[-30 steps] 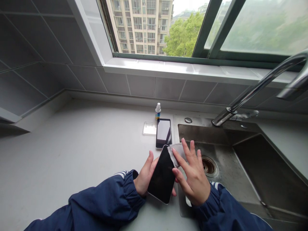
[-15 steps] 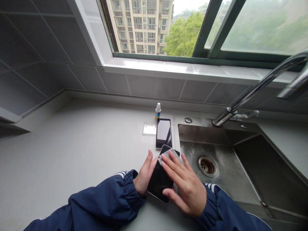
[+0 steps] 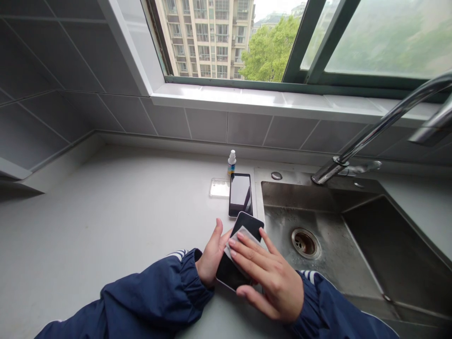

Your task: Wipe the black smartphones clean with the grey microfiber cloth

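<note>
My left hand (image 3: 212, 256) holds a black-screened smartphone (image 3: 252, 223) from its left side, with the thumb pointing up and away from the screen. The other fingers of that hand are mostly hidden behind the phone. My right hand (image 3: 270, 278) presses a small pale cloth (image 3: 243, 229) with a zigzag edge flat onto the middle of the screen. Its fingers lie across the cloth, while its thumb is near the phone's lower edge. Just beyond the held phone, a second phone-like device (image 3: 240, 193) lies face up, its screen reflecting light.
A clear phone case (image 3: 219, 188) lies partly beside the second device, and a small white-capped bottle (image 3: 231, 162) stands behind it. To the right is a steel sink (image 3: 278, 216) with a chrome faucet (image 3: 381, 125). The white countertop (image 3: 123, 212) spreads leftward, below a window.
My right hand has slid the cloth down and left over the screen, uncovering the phone's upper end. My left hand and the phone have stayed nearly still.
</note>
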Tool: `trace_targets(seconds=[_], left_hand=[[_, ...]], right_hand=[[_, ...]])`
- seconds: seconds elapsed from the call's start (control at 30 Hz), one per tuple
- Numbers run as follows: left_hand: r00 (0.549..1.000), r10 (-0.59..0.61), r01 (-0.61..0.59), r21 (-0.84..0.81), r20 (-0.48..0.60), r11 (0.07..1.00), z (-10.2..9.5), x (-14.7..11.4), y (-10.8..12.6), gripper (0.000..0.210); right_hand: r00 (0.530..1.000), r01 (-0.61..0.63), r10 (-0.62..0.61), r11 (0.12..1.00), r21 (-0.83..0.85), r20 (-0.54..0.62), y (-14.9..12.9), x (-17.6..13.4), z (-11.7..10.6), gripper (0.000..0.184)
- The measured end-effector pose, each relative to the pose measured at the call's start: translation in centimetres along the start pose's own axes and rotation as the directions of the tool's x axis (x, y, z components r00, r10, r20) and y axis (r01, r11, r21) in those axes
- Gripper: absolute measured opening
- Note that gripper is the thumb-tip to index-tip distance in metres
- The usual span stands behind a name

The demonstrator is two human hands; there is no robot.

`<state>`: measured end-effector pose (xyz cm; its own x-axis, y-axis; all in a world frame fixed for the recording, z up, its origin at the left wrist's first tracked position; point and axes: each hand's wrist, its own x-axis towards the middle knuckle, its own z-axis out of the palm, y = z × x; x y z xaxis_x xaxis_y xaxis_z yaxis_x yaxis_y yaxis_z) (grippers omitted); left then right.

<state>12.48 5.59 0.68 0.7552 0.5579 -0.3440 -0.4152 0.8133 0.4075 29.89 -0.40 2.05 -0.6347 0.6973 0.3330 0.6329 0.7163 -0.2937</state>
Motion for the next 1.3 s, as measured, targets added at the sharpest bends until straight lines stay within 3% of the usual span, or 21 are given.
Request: trace_targets(seconds=[0.23,0.37,0.53,0.7,0.9,1.07,1.3], left_hand=[[0.994,0.035,-0.036,0.010,0.102,0.999,0.2,0.0,-0.4,0.077],[0.991,0.025,-0.029,0.027,0.133,0.999,0.4,-0.1,-0.4,0.077],[0.993,0.037,-0.039,0.015,0.111,0.999,0.2,0.1,-0.2,0.078],[0.998,-0.060,0.061,-0.035,0.028,0.998,0.0,0.0,0.1,0.087],[0.997,-0.031,0.032,0.014,-0.073,0.999,0.2,-0.1,0.0,0.091],[0.999,-0.030,0.030,0.004,-0.045,1.000,0.3,0.0,0.1,0.089],[0.998,0.003,-0.005,0.019,0.067,1.000,0.1,0.1,-0.1,0.082]], right_hand=[[0.976,-0.219,0.214,0.963,-0.154,-0.050,1.2,-0.4,0.4,0.064],[0.961,-0.275,0.264,0.947,-0.165,-0.081,1.3,-0.5,0.8,0.066],[0.979,-0.202,0.197,0.971,-0.127,-0.056,0.5,-0.1,0.5,0.068],[0.999,-0.027,0.026,0.999,-0.027,-0.029,-0.6,0.1,0.0,0.070],[0.994,0.111,-0.108,0.987,0.119,-0.029,-0.8,0.0,-0.2,0.070],[0.997,0.075,-0.072,0.992,0.104,-0.033,-0.3,0.0,0.1,0.068],[0.989,-0.145,0.143,0.987,-0.072,-0.028,1.1,-0.2,0.1,0.058]])
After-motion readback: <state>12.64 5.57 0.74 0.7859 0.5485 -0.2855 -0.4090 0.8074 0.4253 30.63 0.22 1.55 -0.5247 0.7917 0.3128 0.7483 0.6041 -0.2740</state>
